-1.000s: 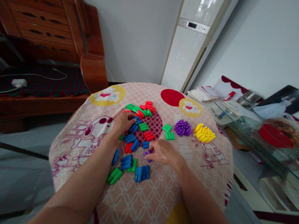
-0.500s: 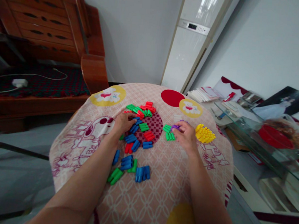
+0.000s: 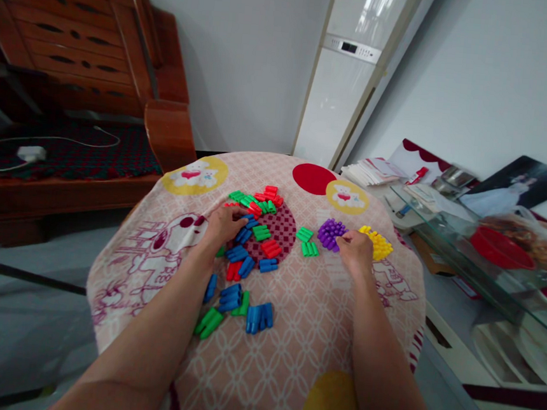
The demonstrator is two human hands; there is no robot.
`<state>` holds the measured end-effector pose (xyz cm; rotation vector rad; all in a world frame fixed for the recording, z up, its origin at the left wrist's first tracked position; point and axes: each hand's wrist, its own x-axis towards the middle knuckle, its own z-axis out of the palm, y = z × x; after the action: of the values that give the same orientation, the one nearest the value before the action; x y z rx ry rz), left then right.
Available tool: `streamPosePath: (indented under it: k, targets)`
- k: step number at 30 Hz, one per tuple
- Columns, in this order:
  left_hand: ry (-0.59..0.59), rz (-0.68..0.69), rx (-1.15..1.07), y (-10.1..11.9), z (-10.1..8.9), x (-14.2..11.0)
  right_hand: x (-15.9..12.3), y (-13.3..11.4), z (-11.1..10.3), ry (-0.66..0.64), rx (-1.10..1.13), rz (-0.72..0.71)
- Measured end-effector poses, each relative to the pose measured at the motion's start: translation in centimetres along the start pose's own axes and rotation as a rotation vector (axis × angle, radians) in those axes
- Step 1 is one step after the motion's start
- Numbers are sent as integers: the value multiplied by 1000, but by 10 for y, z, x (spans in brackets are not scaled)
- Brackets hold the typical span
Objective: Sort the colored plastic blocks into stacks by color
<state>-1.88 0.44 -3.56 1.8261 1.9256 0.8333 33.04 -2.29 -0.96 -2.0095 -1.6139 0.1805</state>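
So I'm at a round surface (image 3: 292,315) with a pinkish patterned cloth over it, cartoon bears in yellow circles near the far edge, a plain red circle between them and a dark red checked circle around the middle. My left hand (image 3: 225,225) is at the edge of the jumbled blue, red and green pieces left of center, fingers curled by the blue ones; can't tell if I'm actually pinching any. My right hand (image 3: 356,247) has thumb and fingertips drawn together at the right edge of the purple pile (image 3: 330,233), but whether there's a piece between them, no idea. The yellow pile (image 3: 378,245) is just behind that hand, and a couple of green pieces (image 3: 307,242) lie left of the purple.

As for the room: carved wooden bench (image 3: 76,54) at upper left, with a white charger (image 3: 31,154) and its cable on the dark checked seat cover. Tall white cabinet-looking unit (image 3: 338,89) with a little display at top center, against pale walls. Over on the right there's a glass shelf (image 3: 461,247) with papers, a red bowl (image 3: 502,248), a plastic bag of food and a photo leaning behind.
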Motion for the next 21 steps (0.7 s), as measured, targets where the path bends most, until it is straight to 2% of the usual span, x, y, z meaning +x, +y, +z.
streamPosePath:
  k: [4,11,14,17,21]
  targets:
    - [10,7,-11,-1,1,0,-2,-2,3,-4,-30,-35]
    - [12,13,-24,-1,1,0,-10,-17,-4,152,-111,-107]
    - [17,3,-22,0,0,-1,-18,-29,0,88,-56,-210]
    - [8,-18,-42,3,-1,-2,-28,-44,7,-40,-57,-292]
    - [-7,31,-77,7,-3,-4,-38,-55,15,-191,-181,-300]
